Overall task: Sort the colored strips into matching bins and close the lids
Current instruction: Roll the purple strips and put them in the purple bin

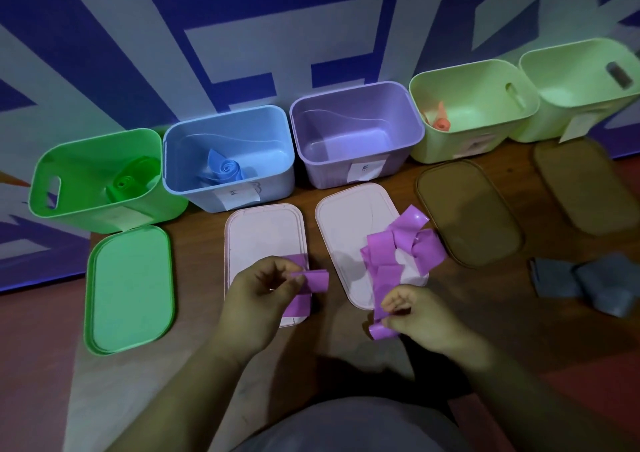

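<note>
A long purple strip [401, 243] lies tangled over the right white lid [341, 229]. My left hand [263, 288] pinches one rolled end of it above the left white lid [263, 233]. My right hand [415, 313] grips the other end near the floor. Behind stands the empty purple bin [356, 139]. The blue bin [228, 160] holds a rolled blue strip [227, 169]. A green strip [133, 177] lies in the green bin [97, 181]. An orange strip [440, 120] sits in the pale green bin [474, 108].
A second pale green bin [585, 84] stands at the far right. A green lid [130, 288] lies at the left, two brown lids [471, 212] [585, 188] at the right. A grey strip [588, 283] rests on the floor at the right. A patterned wall stands behind the bins.
</note>
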A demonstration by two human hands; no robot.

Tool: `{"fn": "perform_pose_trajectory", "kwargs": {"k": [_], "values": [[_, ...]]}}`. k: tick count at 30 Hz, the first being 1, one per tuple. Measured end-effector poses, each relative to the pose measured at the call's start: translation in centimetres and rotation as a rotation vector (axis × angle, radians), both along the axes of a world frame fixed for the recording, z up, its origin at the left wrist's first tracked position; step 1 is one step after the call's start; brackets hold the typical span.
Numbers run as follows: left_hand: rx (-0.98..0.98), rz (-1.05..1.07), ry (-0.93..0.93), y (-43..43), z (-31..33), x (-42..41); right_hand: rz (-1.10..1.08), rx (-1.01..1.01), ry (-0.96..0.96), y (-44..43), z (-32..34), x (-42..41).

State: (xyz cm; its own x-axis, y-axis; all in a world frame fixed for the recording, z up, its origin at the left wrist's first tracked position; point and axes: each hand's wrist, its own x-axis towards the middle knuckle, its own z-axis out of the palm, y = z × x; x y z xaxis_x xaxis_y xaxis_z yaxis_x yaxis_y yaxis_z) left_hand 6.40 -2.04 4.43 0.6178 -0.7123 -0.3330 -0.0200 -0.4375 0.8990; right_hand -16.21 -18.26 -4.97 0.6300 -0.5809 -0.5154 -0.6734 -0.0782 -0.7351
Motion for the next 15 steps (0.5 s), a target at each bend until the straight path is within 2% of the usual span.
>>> {"fn": "perform_pose_trajectory", "kwargs": {"k": [2, 5, 8, 11, 15], "values": [[0.002, 0.007, -0.002, 0.1, -0.1, 0.1, -0.052, -0.044, -0.031, -0.4, -0.1, 0.5], [0.023, 0.016, -0.007, 0.1, -0.1, 0.1, -0.163, -0.231, -0.027, -1.7, 0.1, 1.6], [0.039, 0.027, -0.009, -0.1, -0.2, 0.2, -0.029, -0.444, 0.035, -3.2, -0.2, 2.8], [0.044, 0.024, -0.010, -0.3, -0.2, 0.2, 0.110, -0.468, 0.066, -4.2, -1.0, 3.2], [0.038, 0.007, -0.032, -0.5, 0.0, 0.3, 0.156, -0.535, 0.140, -4.6, -1.1, 3.4]]}}
